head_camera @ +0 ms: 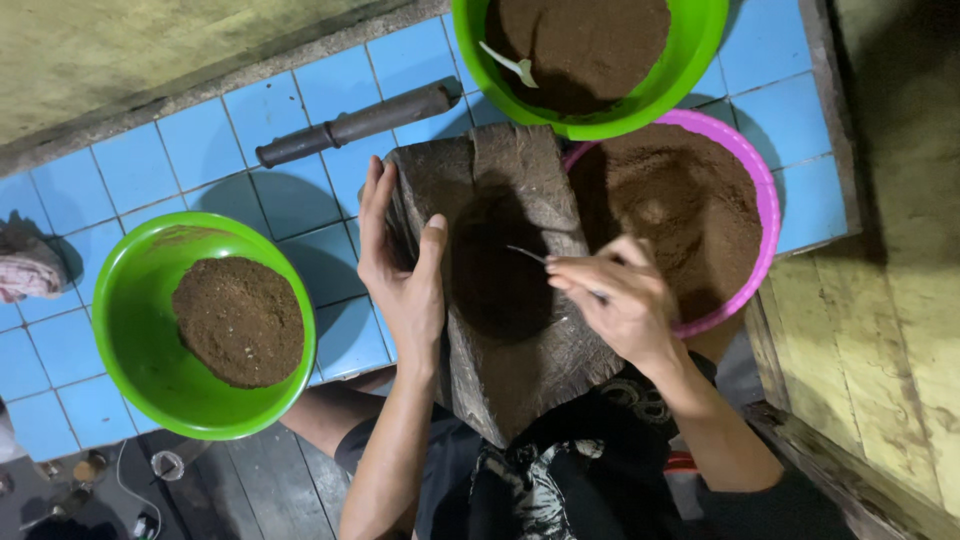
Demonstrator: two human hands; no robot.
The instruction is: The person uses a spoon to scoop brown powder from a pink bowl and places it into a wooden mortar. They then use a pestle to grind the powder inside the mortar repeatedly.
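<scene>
Left hand (402,268) grips the left edge of the wooden mortar block (510,290), steadying it. Right hand (620,300) pinches a spoon (530,256), its long axis pointing left into the block's dark hollow; pink basin (768,215) lies right.

Wooden mortar block (520,330): dark, rough-hewn, tilted against the person's lap on the blue tile, with a deep oval hollow holding dark brown powder. Left hand (402,262) grips its left edge, thumb over the rim. Right hand (615,300) holds a thin metal spoon (528,255), its tip over the hollow.
</scene>
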